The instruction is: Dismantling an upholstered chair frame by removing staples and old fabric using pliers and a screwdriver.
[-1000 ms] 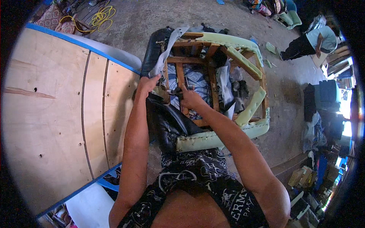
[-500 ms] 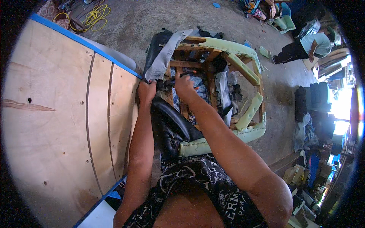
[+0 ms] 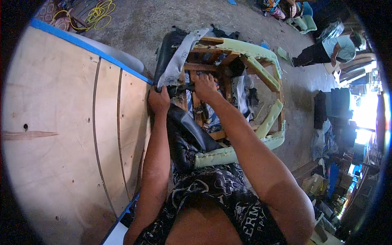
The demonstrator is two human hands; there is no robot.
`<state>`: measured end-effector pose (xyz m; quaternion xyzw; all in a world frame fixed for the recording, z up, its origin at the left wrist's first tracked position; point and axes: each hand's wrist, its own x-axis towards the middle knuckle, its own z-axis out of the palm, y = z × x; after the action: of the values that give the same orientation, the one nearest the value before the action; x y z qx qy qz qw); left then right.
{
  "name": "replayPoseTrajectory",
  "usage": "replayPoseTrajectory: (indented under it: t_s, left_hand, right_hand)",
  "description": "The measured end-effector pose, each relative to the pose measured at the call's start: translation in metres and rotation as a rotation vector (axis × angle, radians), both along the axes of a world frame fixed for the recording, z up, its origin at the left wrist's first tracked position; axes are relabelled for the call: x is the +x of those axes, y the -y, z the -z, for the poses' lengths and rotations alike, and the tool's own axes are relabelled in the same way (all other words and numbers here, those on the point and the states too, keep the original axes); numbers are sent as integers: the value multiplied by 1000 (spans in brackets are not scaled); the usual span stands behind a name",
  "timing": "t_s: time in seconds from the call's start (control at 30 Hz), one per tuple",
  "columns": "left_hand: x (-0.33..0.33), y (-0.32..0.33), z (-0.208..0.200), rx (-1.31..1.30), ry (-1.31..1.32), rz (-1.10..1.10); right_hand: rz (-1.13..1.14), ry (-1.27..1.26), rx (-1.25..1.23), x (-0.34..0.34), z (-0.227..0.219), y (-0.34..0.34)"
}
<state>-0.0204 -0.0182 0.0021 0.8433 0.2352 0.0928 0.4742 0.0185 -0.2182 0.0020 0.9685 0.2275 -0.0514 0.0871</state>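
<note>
A wooden chair frame (image 3: 203, 66), partly stripped, stands before me with pale green foam along its rails. Black upholstery (image 3: 188, 128) with a grey-white backing flap (image 3: 178, 61) still covers its left side. At the left edge my left hand (image 3: 159, 100) is closed on the black upholstery below that flap. Over the frame's inner left rail, my right hand (image 3: 206, 87) is wrapped round a dark tool (image 3: 187, 87) with an orange-tipped handle. The hand hides most of the tool, so its kind does not show. Its dark end points toward my left hand.
A large plywood panel (image 3: 53, 98) with a blue edge (image 3: 87, 45) stands close on my left. A yellow cord (image 3: 99, 15) lies coiled at the far left. At the far right a person (image 3: 337, 51) bends over. Bags and boxes (image 3: 318, 183) crowd the right side.
My right hand has turned over, knuckles now up, and shifted slightly right, with the tool's dark end pointing left. My left hand keeps its hold at nearly the same place.
</note>
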Motion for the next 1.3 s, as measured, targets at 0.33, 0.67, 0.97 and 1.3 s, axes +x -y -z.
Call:
replayPoseTrajectory:
  t_s: [0.33, 0.67, 0.97, 1.3]
  left_hand:
    - [5, -3, 30, 77, 82, -39]
    - [5, 6, 12, 15, 62, -21]
    - [10, 3, 8, 168, -3, -81]
    - [6, 2, 7, 140, -14, -102]
  right_hand:
    - [392, -313, 287, -3, 9, 2]
    - [761, -1244, 749, -54, -11, 15]
    - [372, -630, 721, -177, -48, 74]
    - [254, -670, 315, -64, -10, 36]
